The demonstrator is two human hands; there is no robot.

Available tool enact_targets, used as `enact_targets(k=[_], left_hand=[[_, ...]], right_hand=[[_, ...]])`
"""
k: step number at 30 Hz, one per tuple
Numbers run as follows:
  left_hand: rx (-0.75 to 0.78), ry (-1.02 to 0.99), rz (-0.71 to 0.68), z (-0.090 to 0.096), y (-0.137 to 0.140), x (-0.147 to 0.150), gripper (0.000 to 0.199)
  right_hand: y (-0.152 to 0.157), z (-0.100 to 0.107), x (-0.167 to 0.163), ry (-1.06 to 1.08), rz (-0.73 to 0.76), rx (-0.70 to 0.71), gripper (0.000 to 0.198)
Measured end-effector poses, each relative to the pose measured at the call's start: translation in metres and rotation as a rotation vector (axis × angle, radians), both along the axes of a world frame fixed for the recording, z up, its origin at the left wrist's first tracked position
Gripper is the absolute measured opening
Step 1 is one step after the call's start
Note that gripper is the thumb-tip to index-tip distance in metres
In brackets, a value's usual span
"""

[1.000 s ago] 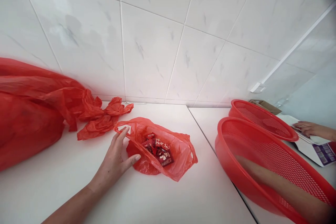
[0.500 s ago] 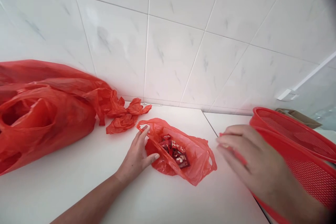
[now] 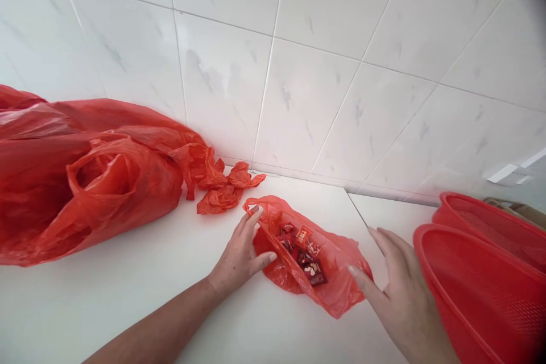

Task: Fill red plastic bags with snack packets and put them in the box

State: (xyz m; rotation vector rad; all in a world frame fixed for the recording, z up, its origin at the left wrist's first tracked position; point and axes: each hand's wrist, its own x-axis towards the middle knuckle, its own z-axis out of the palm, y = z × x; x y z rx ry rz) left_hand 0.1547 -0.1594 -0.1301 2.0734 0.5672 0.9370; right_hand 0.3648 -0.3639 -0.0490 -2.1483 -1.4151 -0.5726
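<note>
**Your right hand (image 3: 405,290) has moved in to the bag (image 3: 341,287) and opened**

Half a second ago it was closed on something red, well right of the bag; now its thumb and fingers stand wide with nothing visible between them, and a bright red packet (image 3: 303,235) has appeared on the pile of dark packets (image 3: 314,273). The thumb overlaps the bag's right end; you cannot tell whether it touches.

The bag sits between your hands, mouth upward, its long axis running from far left to near right. Your left hand (image 3: 236,259) is spread too, fingers at the left handle, thumb by the near rim, and its thumb is closer to the packets than your right thumb is.

Beyond the bag are a crumpled bag (image 3: 222,199) and the tiled wall (image 3: 315,102). The near basket (image 3: 469,296) crowds your right hand's outer side. White tabletop (image 3: 277,330) spreads on the near side, between your arms.
</note>
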Motion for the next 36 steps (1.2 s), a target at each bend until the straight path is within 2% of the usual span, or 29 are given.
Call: enact_targets(k=[3, 5, 7, 9, 11, 13, 16, 18, 21, 24, 26, 28, 31, 33, 35, 36], left_hand=[[-0.022, -0.032, 0.084, 0.009, 0.003, 0.0, 0.077], [-0.101, -0.06, 0.148, 0.02, 0.007, 0.002, 0.068], [-0.224, -0.09, 0.178, 0.034, 0.013, 0.007, 0.058], [-0.34, -0.131, 0.167, 0.054, 0.02, 0.014, 0.046], [-0.411, -0.241, 0.131, 0.081, 0.026, 0.02, 0.033], [-0.395, -0.427, 0.125, 0.114, 0.03, 0.023, 0.022], [-0.233, -0.695, 0.172, 0.161, 0.028, 0.017, 0.019], [-0.148, -0.737, 0.205, 0.181, 0.023, 0.01, 0.024], [-0.064, -0.617, 0.315, 0.188, 0.015, 0.003, 0.026], [0.096, -0.423, 0.49, 0.18, 0.007, 0.003, 0.019], [0.18, -0.316, 0.522, 0.174, 0.001, 0.005, 0.016], [0.205, -0.257, 0.455, 0.172, -0.005, 0.008, 0.015], [0.234, -0.217, 0.272, 0.171, -0.015, 0.012, 0.017], [0.239, -0.214, 0.155, 0.172, -0.022, 0.014, 0.019], [0.19, -0.226, 0.036, 0.173, -0.029, 0.015, 0.019], [0.156, -0.224, -0.031, 0.172, -0.031, 0.015, 0.018]], right_hand=[[-0.014, -0.024, 0.007, 0.151, -0.09, 0.015, 0.068], [-0.014, -0.03, 0.01, 0.295, -0.091, -0.034, 0.055], [-0.007, -0.025, 0.012, 0.48, -0.03, -0.07, 0.038], [0.005, -0.007, 0.014, 0.723, 0.039, -0.028, 0.035], [0.019, 0.017, 0.018, 0.967, 0.091, 0.151, 0.034], [0.033, 0.043, 0.025, 1.113, 0.128, 0.453, 0.032], [0.048, 0.074, 0.035, 1.124, 0.218, 0.929, 0.027], [0.056, 0.085, 0.038, 1.17, 0.325, 1.051, 0.028], [0.069, 0.087, 0.035, 1.375, 0.471, 0.983, 0.029], [0.082, 0.08, 0.022, 1.526, 0.582, 0.911, 0.024], [0.088, 0.075, 0.009, 1.58, 0.639, 0.841, 0.025], [0.09, 0.073, -0.006, 1.563, 0.649, 0.745, 0.035], [0.084, 0.073, -0.03, 1.408, 0.619, 0.545, 0.047], [0.08, 0.072, -0.041, 1.323, 0.635, 0.318, 0.05], [0.079, 0.069, -0.048, 1.255, 0.731, 0.066, 0.053], [0.08, 0.067, -0.049, 1.22, 0.787, -0.023, 0.047]])
